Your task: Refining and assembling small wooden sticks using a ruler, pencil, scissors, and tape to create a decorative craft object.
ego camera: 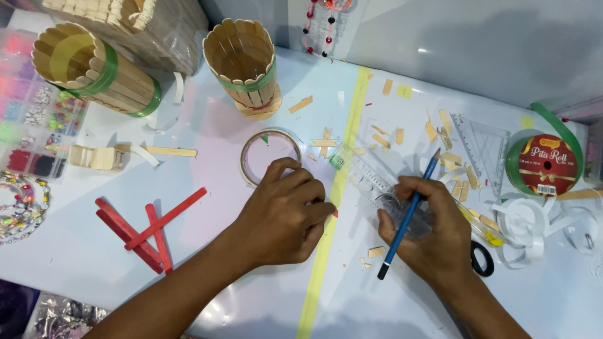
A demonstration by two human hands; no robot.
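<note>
2 hands work close together over the yellow strip (333, 207) that runs down the pale table (251, 295), and I take that strip as my landmark. My right hand (427, 229), just right of the strip, is closed around a blue pencil (408, 216); its dark end points down toward me and its tip leans up and away. Under the same fingers I see a small clear piece, too blurred to name, beside a clear ruler (361, 176) that slants up to the strip.

My left hand (282, 216) lies curled, palm down, just left of the strip, fingertips touching its edge. Whether it pins anything beneath I cannot tell.

To do this well, I judge the left hand should press flat and firm while the pencil stays low and light against the ruler's edge.

Left of the strip lie a tape ring (270, 157), 3 or more red sticks (147, 229) and 2 stick-built cups (242, 59). Right of it sit wood offcuts (452, 160), a green ribbon roll (543, 164) and black scissors (482, 258).
</note>
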